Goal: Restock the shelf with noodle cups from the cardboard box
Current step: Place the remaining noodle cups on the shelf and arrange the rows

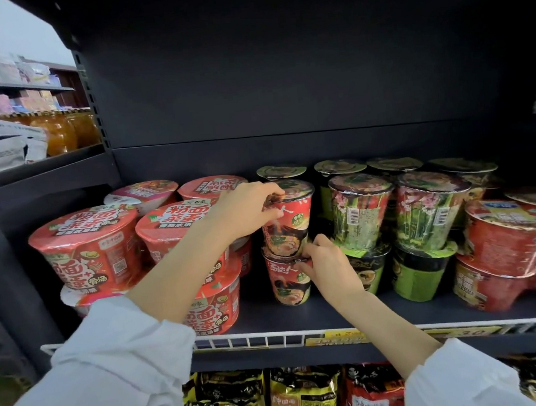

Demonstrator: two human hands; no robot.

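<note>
Up top, left hand (247,209) around upper red cup's (290,223) rim, green cups (361,216) just beside.

bowls (89,249) left | stacked cups (288,243) centre — shelf (336,311) | packets (305,395) below

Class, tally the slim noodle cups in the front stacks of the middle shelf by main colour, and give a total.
Red slim cups: 2
Green slim cups: 4
Total: 6
</note>
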